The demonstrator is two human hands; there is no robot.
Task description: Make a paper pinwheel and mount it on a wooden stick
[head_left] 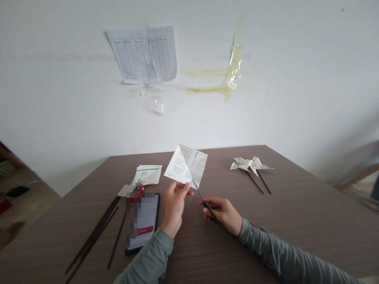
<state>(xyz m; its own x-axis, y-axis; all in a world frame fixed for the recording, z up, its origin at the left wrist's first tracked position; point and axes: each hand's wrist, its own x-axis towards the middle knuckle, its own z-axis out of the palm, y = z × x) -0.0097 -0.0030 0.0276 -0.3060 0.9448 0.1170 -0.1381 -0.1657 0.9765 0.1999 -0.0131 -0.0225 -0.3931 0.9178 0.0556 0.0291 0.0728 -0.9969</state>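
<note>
above the table (296, 221), paper (186, 167) is pinched by the left hand (174, 205); scissors (205, 203), gripped by the right hand (223, 215), could nick the thumb just beside the blades.

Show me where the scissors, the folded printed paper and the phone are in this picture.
scissors (207, 205): head view, on the dark handle in the right hand (223, 215).
folded printed paper (186, 165): head view, middle of the sheet pinched by the left hand (174, 205).
phone (143, 227): head view, on its lit screen.
</note>
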